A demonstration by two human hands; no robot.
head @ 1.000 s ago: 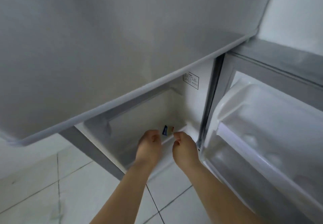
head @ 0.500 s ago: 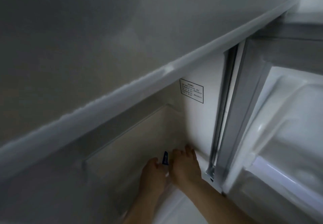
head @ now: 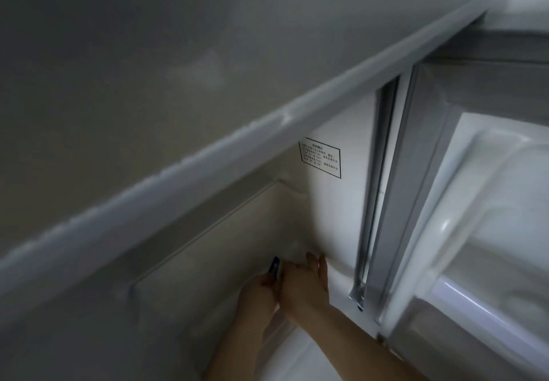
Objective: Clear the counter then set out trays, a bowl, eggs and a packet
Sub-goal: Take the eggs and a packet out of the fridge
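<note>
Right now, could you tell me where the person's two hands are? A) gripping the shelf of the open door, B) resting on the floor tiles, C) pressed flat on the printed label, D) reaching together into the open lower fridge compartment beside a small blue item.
D: the left hand and right hand meet low inside the compartment, a small blue item showing between them, well below the printed label.

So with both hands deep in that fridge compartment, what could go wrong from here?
The blue packet is mostly hidden between the left hand and right hand, so whether either holds it firmly is unclear; it could slip. The open door hangs close beside the right forearm and might get bumped on the way out.
</note>
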